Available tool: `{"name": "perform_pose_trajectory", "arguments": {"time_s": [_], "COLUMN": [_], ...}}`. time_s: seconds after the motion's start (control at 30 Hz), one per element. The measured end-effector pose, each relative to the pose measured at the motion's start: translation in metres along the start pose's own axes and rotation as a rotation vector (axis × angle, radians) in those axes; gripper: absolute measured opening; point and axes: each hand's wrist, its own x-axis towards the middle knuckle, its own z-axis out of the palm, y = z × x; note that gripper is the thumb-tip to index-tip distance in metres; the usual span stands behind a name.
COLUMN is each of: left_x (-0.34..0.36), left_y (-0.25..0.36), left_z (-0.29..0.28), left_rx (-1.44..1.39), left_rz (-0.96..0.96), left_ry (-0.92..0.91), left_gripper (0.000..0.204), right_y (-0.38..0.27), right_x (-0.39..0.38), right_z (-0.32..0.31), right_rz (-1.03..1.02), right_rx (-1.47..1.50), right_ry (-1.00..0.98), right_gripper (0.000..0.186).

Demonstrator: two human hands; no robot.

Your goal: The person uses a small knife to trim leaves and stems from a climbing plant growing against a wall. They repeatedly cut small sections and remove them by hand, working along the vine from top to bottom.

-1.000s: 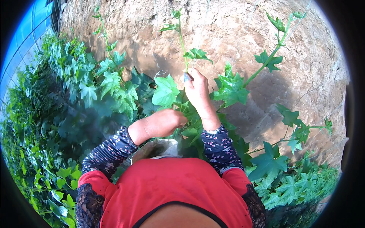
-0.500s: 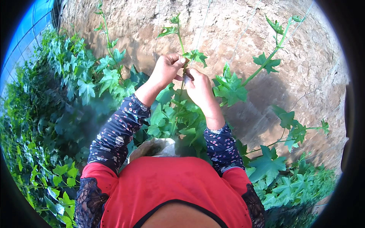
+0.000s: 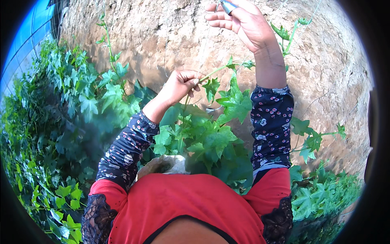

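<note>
My left hand [image 3: 180,86] pinches a green vine stem [image 3: 211,73] between thumb and fingers, with a thin pale string [image 3: 204,49] rising from the same spot. The vine's tip leans right from the grip, and a lobed leaf [image 3: 211,88] hangs beside the fingers. Up at the top edge is my right hand [image 3: 248,26], raised against the wall. A pointed metal cap [image 3: 228,7] covers its thumb. The thumb tip meets the string there, while the other visible fingers stretch out to the left; the index fingertip is cut off or hidden.
A rough earthen wall [image 3: 138,40] rises in front, with more strings along it. Other vines [image 3: 111,49] climb at left, and dense foliage [image 3: 61,134] covers the left side. Broad leaves [image 3: 219,140] grow below my hands. Blue sheeting [image 3: 30,26] stands at far left.
My right hand has left the stem beside my left hand and moved up and right along the string. The vine tip, upright before, now leans right. My left hand has dropped slightly.
</note>
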Motion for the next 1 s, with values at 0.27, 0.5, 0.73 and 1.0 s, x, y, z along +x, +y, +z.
{"name": "perform_pose_trajectory", "arguments": {"time_s": [0.27,0.5,0.73,1.0], "left_x": [-0.009,-0.006,-0.004,-0.009], "left_y": [-0.001,0.004,0.016,0.02], "left_z": [-0.019,-0.019,-0.007,-0.002], "left_rx": [-0.271,-0.347,-0.062,0.003], "left_rz": [0.024,0.039,0.014,-0.004], "left_ry": [0.179,0.277,0.3,0.188], "left_gripper": [0.007,0.012,0.019,0.02], "right_y": [0.009,0.008,0.009,0.077], "right_x": [-0.013,-0.033,-0.066,-0.082], "right_z": [-0.027,-0.016,0.009,-0.004], "right_rz": [0.067,0.082,-0.23,0.145], "right_rx": [-0.021,0.043,-0.276,-0.252], "right_ry": [-0.127,-0.118,0.15,0.123], "right_gripper": [0.031,0.03,0.033,0.018]}}
